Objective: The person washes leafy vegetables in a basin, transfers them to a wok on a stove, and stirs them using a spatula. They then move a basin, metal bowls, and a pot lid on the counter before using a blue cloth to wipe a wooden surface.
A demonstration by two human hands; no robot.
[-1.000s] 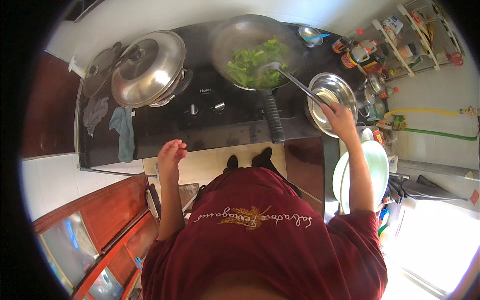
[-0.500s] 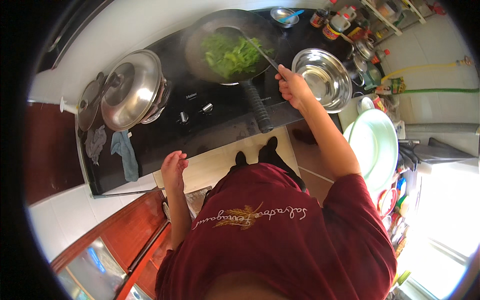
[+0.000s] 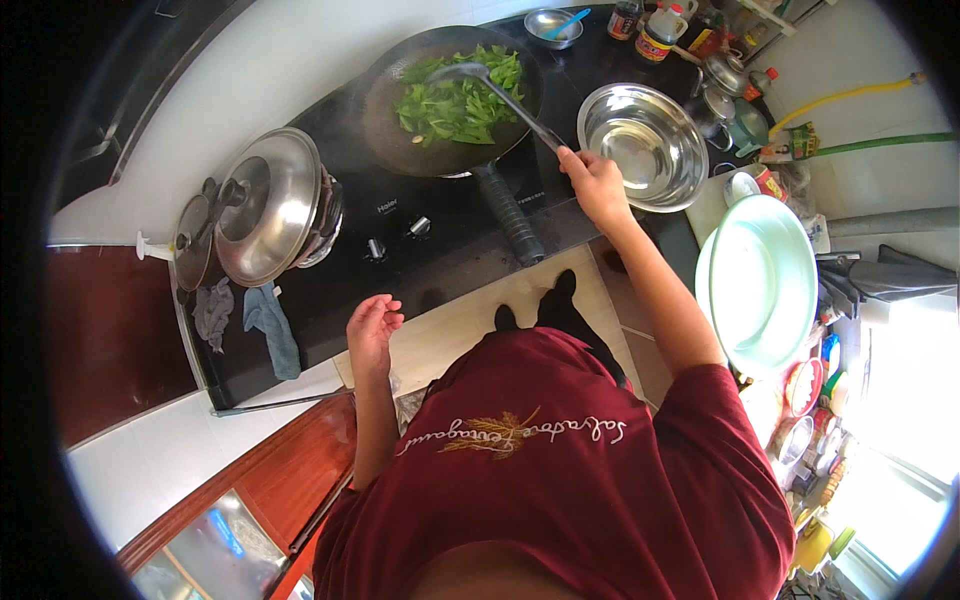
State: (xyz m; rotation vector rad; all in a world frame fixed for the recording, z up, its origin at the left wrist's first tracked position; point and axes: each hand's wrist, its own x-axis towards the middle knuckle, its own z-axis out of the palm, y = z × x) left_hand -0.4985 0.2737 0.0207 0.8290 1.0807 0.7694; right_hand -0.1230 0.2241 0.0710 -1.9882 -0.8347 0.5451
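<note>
My right hand (image 3: 597, 188) is closed round the handle of a long metal ladle (image 3: 515, 107). Its rounded head lies over leafy greens (image 3: 465, 112) in a dark wok (image 3: 375, 120); whether it touches them I cannot tell. The wok stands on the black gas stove (image 3: 330, 315), its black wrapped handle (image 3: 510, 215) pointing toward me. In front of the stove's near edge hangs my left hand (image 3: 374, 325), empty, with loosely bent fingers and the thumb apart.
Right of the wok stands a steel basin (image 3: 688, 150); a small metal bowl (image 3: 540, 30) sits behind. A lidded steel pot (image 3: 255, 215) and cloths (image 3: 270, 330) are on the left. Bottles (image 3: 655, 38) crowd the back right, and a pale green basin (image 3: 712, 290) stands nearer.
The ladle's head has shifted from the far side of the greens to over them, and the greens lie more spread. The whole view has tilted slightly. My left hand stays empty.
</note>
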